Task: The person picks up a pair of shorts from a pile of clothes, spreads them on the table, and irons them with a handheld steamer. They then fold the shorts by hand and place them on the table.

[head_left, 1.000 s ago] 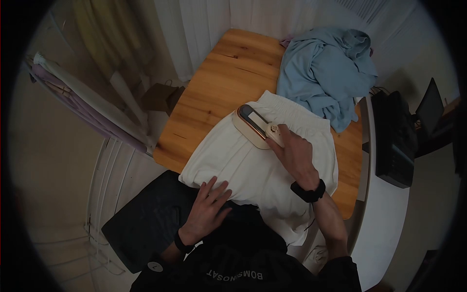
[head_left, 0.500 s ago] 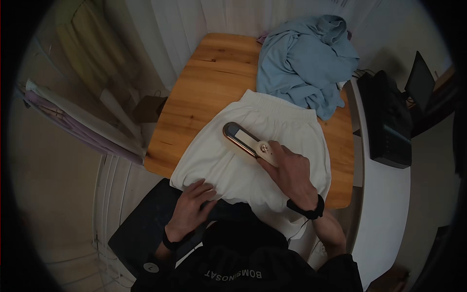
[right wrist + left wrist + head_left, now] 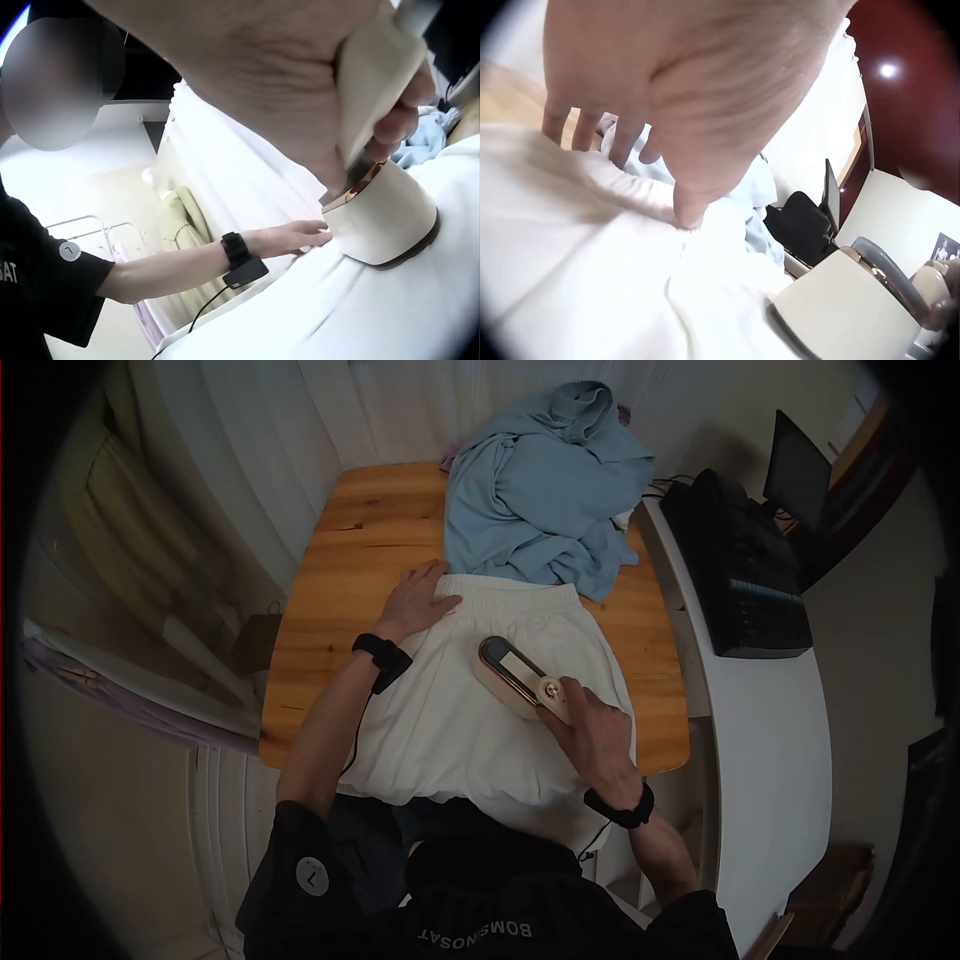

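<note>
A white garment (image 3: 450, 720) with a gathered elastic waistband lies spread over the wooden table (image 3: 330, 590), its lower end hanging over the near edge. My right hand (image 3: 602, 745) grips the handle of a cream handheld iron (image 3: 508, 678), whose base rests on the cloth below the waistband. In the right wrist view the iron's body (image 3: 386, 217) sits flat against the white fabric. At the waistband's left end, my left hand (image 3: 415, 605) rests with fingers spread. The left wrist view shows those fingers (image 3: 585, 127) reaching down to the waistband, the thumb touching it nearer the middle.
A crumpled light-blue garment (image 3: 545, 490) lies at the table's far side, against the waistband. To the right stands a white desk (image 3: 765, 730) with a black bulky object (image 3: 735, 570) and a dark screen (image 3: 798, 465). Clothes on a rack (image 3: 130, 705) hang at left.
My left hand has moved from the garment's lower left edge up to its waistband. The right hand keeps hold of the iron, now further down from the waistband than a second ago. The view has turned.
</note>
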`<action>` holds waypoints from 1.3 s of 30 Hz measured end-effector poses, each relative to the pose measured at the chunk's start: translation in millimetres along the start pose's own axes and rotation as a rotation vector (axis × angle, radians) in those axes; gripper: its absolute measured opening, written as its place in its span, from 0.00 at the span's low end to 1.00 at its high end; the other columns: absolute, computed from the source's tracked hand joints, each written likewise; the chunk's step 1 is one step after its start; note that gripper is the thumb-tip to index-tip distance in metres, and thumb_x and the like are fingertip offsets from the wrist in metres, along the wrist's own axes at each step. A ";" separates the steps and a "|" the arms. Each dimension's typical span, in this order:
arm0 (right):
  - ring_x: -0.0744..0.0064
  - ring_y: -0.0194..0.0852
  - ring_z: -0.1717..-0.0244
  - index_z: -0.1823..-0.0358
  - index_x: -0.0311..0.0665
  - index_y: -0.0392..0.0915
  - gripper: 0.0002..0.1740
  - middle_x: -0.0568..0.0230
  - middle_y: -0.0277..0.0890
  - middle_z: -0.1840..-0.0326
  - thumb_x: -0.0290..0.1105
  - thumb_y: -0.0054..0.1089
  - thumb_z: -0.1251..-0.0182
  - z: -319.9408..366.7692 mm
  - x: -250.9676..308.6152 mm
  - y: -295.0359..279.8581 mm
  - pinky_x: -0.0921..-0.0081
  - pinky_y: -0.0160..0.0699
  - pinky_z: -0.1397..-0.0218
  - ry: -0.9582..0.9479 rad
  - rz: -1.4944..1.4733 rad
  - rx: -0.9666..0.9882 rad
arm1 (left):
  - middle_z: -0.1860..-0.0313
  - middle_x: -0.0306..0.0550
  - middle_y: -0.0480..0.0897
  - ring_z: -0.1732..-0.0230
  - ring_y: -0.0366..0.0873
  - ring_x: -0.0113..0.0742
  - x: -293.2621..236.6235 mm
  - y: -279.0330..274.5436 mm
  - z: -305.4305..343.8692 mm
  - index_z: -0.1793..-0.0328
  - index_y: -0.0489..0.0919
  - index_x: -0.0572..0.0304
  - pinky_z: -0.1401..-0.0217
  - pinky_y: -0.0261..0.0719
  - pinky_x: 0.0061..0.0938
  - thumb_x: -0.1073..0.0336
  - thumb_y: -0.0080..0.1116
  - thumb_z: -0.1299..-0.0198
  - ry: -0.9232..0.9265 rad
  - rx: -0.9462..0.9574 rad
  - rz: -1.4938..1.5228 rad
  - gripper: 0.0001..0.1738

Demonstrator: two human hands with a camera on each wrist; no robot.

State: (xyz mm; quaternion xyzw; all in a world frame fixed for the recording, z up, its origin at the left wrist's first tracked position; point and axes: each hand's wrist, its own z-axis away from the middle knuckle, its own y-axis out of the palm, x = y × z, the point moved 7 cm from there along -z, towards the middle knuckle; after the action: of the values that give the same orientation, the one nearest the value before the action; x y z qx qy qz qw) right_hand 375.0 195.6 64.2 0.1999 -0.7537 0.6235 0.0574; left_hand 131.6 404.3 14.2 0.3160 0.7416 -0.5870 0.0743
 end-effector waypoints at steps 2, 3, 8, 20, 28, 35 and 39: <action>0.49 0.87 0.70 0.44 0.39 0.75 0.23 0.56 0.84 0.68 0.47 0.69 0.30 6.1 -28.7 -12.4 0.58 0.81 0.71 0.089 0.075 -0.102 | 0.35 0.56 0.81 0.32 0.73 0.58 -12.3 20.8 -12.6 0.29 0.79 0.58 0.29 0.72 0.45 0.47 0.66 0.34 -0.043 0.182 -0.066 0.33; 0.48 0.88 0.68 0.46 0.39 0.75 0.23 0.52 0.85 0.66 0.47 0.69 0.29 10.5 -43.9 -17.7 0.57 0.82 0.70 0.170 0.095 -0.098 | 0.35 0.56 0.81 0.32 0.73 0.58 -15.5 21.6 -18.8 0.29 0.79 0.58 0.29 0.72 0.45 0.47 0.66 0.34 -0.034 0.185 -0.057 0.33; 0.48 0.89 0.64 0.45 0.38 0.76 0.22 0.48 0.87 0.62 0.47 0.70 0.29 32.7 -101.3 -44.2 0.57 0.84 0.67 0.385 0.183 -0.152 | 0.52 0.48 0.87 0.40 0.75 0.50 -16.5 18.5 -38.7 0.46 0.88 0.56 0.39 0.75 0.44 0.53 0.73 0.39 -0.003 0.283 -0.191 0.20; 0.51 0.86 0.71 0.40 0.39 0.75 0.26 0.54 0.84 0.64 0.47 0.71 0.31 16.8 6.0 -13.6 0.61 0.80 0.73 0.067 -0.085 -0.036 | 0.63 0.43 0.83 0.53 0.74 0.43 -35.3 -41.9 -72.4 0.61 0.92 0.58 0.47 0.71 0.38 0.58 0.72 0.37 0.405 -0.141 -0.277 0.11; 0.47 0.87 0.65 0.40 0.40 0.76 0.25 0.53 0.86 0.61 0.43 0.72 0.32 29.6 -13.2 -11.3 0.59 0.83 0.67 0.211 0.016 0.042 | 0.60 0.41 0.85 0.48 0.75 0.43 8.8 -94.4 -116.9 0.59 0.92 0.56 0.37 0.69 0.40 0.60 0.70 0.35 0.287 -0.257 -0.344 0.09; 0.45 0.89 0.60 0.43 0.40 0.76 0.23 0.50 0.88 0.61 0.44 0.71 0.31 12.5 -67.8 -28.4 0.56 0.84 0.64 0.429 0.106 -0.076 | 0.57 0.43 0.86 0.45 0.77 0.46 48.2 -157.0 -166.7 0.56 0.93 0.54 0.36 0.70 0.43 0.55 0.66 0.32 -0.005 -0.462 -0.470 0.13; 0.45 0.88 0.63 0.42 0.39 0.76 0.24 0.49 0.87 0.61 0.45 0.71 0.30 5.5 -69.4 -31.4 0.56 0.84 0.65 0.386 0.139 -0.167 | 0.42 0.47 0.82 0.38 0.74 0.48 79.5 -121.6 -149.3 0.40 0.89 0.50 0.32 0.70 0.45 0.53 0.68 0.33 -0.226 -0.258 -0.580 0.19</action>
State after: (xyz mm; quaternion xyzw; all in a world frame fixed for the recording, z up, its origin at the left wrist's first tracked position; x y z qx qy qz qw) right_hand 451.0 201.8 68.5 0.0189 -0.7898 0.5879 0.1740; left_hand 40.2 558.1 120.9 0.0128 0.8559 -0.5164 0.0251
